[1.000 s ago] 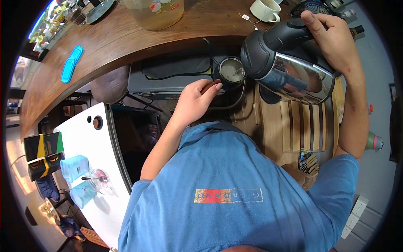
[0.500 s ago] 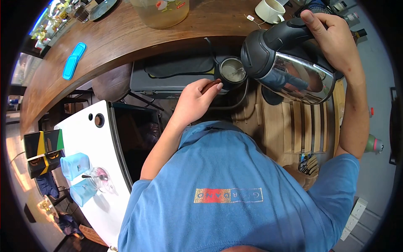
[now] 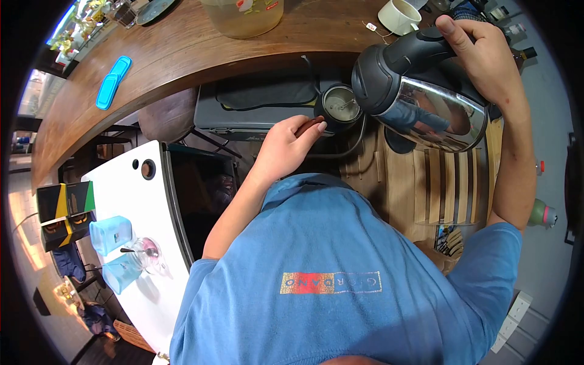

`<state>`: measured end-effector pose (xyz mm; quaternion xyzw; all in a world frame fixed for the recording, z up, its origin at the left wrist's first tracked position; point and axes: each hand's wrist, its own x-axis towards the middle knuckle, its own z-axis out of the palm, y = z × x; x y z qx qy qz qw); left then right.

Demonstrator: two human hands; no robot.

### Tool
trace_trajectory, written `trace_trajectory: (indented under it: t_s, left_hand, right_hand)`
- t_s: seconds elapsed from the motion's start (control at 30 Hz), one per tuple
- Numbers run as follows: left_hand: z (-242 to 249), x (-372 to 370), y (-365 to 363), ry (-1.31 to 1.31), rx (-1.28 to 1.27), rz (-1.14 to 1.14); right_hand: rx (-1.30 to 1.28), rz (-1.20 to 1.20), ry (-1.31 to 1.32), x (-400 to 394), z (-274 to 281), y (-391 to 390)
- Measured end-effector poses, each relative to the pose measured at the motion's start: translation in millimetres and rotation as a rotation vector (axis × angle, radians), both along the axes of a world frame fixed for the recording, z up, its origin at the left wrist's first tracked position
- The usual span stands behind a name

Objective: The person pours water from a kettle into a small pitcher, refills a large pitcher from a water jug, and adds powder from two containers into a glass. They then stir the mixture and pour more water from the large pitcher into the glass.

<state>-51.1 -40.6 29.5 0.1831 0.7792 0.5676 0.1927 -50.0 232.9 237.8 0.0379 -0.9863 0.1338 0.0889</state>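
Observation:
My right hand (image 3: 486,61) is wrapped round the black handle of an electric kettle (image 3: 426,115) with a see-through body. The kettle lies tilted on its side, its black lid and spout end facing left. Right beside that spout end is the round mouth of a small dark pot (image 3: 341,103). A thin stream runs down into it, and pale, rippled liquid shows inside. My left hand (image 3: 289,143) is closed on the pot's brown handle, holding it low in front of my chest. My fingers hide most of that handle.
A curved wooden counter (image 3: 182,64) runs along the far side, bearing a white mug (image 3: 398,17), a large clear container (image 3: 246,18) and a blue lid (image 3: 114,82). To the left, a white tabletop (image 3: 131,188) carries blue cups (image 3: 111,236) and a glass (image 3: 148,252).
The liquid in the pot looks higher and more rippled. Both hands hold nearly the same pose, while the surroundings have shifted slightly to the right in view.

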Motion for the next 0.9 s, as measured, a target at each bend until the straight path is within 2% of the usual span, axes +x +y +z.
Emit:
trace_trajectory:
  t_s: [0.53, 0.9]
  left_hand:
    - [0.4, 0.7, -3.4, 0.004, 0.019, 0.041]
    - [-8.4, 0.1, 0.5, 0.001, 0.034, 0.048]
  right_hand:
    - [-0.004, 0.045, 0.016, -7.1, -2.5, -3.5]
    - [-0.006, -0.019, -0.009, -9.5, -2.6, 4.7]
